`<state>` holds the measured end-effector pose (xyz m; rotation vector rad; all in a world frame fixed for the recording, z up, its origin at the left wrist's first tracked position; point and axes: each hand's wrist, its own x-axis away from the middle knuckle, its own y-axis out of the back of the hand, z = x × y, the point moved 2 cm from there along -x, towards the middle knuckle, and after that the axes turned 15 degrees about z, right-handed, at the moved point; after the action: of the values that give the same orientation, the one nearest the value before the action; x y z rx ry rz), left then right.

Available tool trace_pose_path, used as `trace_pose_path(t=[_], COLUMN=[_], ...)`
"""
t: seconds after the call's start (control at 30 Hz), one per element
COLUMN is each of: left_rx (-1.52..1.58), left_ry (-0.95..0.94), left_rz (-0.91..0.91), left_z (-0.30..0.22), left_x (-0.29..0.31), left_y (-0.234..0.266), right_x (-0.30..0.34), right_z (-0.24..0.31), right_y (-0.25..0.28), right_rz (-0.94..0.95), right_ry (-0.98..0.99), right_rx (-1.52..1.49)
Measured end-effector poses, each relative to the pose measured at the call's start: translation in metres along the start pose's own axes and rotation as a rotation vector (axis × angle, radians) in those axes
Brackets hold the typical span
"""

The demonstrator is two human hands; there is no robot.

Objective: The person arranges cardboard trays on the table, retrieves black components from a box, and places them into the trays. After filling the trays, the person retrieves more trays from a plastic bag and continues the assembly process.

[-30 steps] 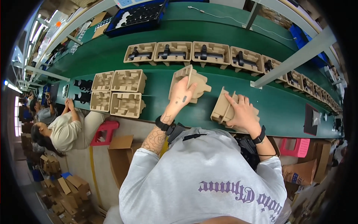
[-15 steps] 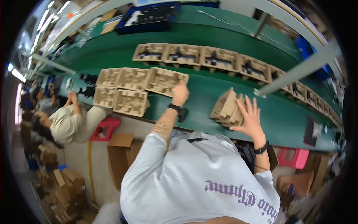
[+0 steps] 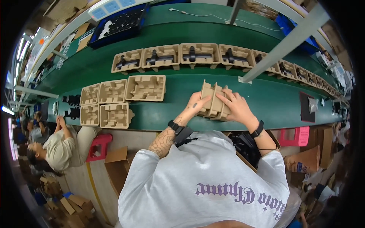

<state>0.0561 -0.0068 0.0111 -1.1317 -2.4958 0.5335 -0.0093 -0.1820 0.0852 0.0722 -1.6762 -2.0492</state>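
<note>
Compared with half a second ago, the left hand (image 3: 194, 105) is off the end tray (image 3: 145, 91) and on the nested stack of moulded-pulp trays (image 3: 216, 108); the end tray rests untouched at the right of the upper row, which brings the front block to five trays, three above two, and the lower row one short of the upper.

The stack stands on edge on the green bench (image 3: 178, 95), directly in front of the torso, between both hands; the left thumb presses its near side, with that hand clamped on the left part of the stack and its remaining fingers hidden; the right hand (image 3: 240, 108) lies over the right part, fingers slightly apart and bent across the upper edges; whether they grip firmly cannot be told.

Containers: all five block trays show bare moulded recesses; the rear tray row (image 3: 207, 62) runs to the right behind a metal post; each of its four leftmost trays holds a black bar-shaped part (image 3: 198, 56) with a crosspiece; contents at the far end are too small to verify; the blue crate (image 3: 116, 38) at the rear left contains many small black pieces and one white item (image 3: 105, 29).
</note>
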Motion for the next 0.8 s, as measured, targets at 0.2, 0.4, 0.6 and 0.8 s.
trace_pose_path(t=[0.2,0.4,0.6,0.8], left_rx=[-0.184,-0.037,-0.021,-0.153], left_ry=[0.028,-0.062,-0.015,-0.116], left_rz=[-0.064,-0.14,-0.174,-0.261], left_z=[-0.01,-0.023,-0.023,0.001], left_x=[0.059,0.105,0.123,0.113], left_y=[-0.007,-0.021,-0.004,0.005], right_x=[0.024,0.021,0.004,-0.014], right_z=[0.052,0.078,0.087,0.08], right_y=[0.027,0.034,0.035,0.026], right_rz=[0.05,0.089,0.118,0.112], right_ry=[0.091,0.188,0.273,0.307], right_rx=[-0.06,0.027,-0.001,0.0])
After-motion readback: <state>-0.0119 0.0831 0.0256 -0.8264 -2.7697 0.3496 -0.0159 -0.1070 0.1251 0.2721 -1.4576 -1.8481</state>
